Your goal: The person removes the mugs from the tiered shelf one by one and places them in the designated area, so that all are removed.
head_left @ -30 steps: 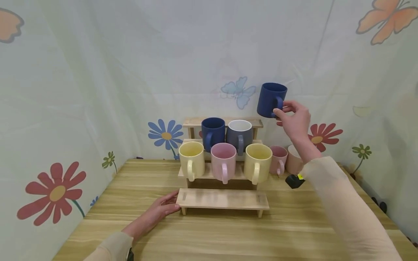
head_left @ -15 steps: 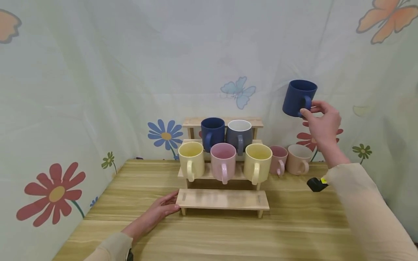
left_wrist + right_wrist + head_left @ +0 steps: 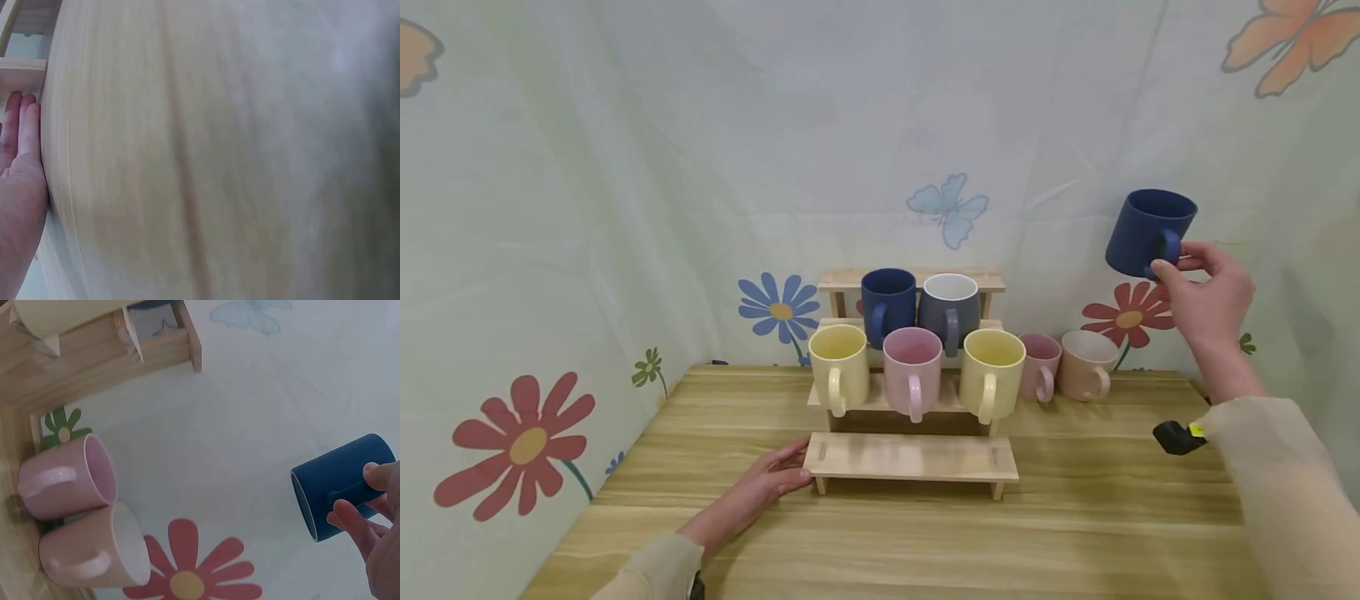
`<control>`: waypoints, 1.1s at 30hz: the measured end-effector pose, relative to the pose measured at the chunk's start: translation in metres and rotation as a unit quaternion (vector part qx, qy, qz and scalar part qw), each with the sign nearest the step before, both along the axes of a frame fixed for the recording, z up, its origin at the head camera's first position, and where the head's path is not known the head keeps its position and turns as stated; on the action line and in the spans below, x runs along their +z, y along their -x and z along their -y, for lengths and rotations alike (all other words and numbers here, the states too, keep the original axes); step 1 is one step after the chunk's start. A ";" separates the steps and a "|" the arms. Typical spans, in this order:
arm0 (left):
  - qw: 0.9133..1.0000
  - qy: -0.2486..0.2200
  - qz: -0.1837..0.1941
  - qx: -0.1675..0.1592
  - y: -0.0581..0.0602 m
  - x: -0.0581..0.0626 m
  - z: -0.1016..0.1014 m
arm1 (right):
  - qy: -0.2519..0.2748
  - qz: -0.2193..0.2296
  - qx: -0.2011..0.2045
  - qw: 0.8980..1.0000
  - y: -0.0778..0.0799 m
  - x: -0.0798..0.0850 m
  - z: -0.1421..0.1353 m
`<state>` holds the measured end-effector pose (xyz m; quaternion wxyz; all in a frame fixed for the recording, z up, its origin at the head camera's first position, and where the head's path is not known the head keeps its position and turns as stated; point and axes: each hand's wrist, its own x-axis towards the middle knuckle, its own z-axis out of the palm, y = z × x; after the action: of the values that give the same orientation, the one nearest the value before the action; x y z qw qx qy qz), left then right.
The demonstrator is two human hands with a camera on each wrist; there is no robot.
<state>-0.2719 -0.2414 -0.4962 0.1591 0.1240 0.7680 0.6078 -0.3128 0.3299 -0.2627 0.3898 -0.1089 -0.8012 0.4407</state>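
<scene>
In the head view a navy blue mug is held up in the air at the right, tilted a little. My right hand pinches its handle between thumb and fingers, as the right wrist view shows too. My left hand rests on the table, straight fingertips touching the left end of the wooden tiered rack's lowest step. On the tier above stand a yellow mug, a pink mug and another yellow mug. Behind them are a second navy mug and a grey mug with a white inside.
Right of the rack, a dusty-pink mug and a pale peach mug stand side by side on the wooden table. The rack's top tier is at the back. A patterned curtain hangs behind.
My right hand has carried the navy mug rightward, away from the rack, bringing the peach mug into full sight. The left hand stays where it was.
</scene>
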 end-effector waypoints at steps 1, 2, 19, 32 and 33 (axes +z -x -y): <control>1.000 -0.001 0.000 0.000 0.000 0.000 0.000 | 0.001 0.001 -0.003 1.000 0.000 -0.002 -0.003; 1.000 -0.004 -0.001 0.000 0.000 0.000 0.000 | 0.004 0.000 -0.005 1.000 0.000 -0.004 -0.006; 1.000 0.003 -0.002 0.001 0.002 -0.001 -0.001 | 0.042 0.023 -0.001 0.999 -0.001 -0.049 -0.047; 1.000 -0.007 0.004 0.003 0.002 -0.001 0.000 | 0.082 0.043 0.029 0.995 -0.003 -0.089 -0.063; 1.000 -0.013 0.006 0.001 0.002 -0.002 0.000 | 0.082 0.047 0.027 0.995 -0.003 -0.092 -0.064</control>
<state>-0.2743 -0.2419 -0.4981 0.1616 0.1216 0.7590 0.6189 -0.3094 0.3940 -0.3544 0.3296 -0.1389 -0.7824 0.5099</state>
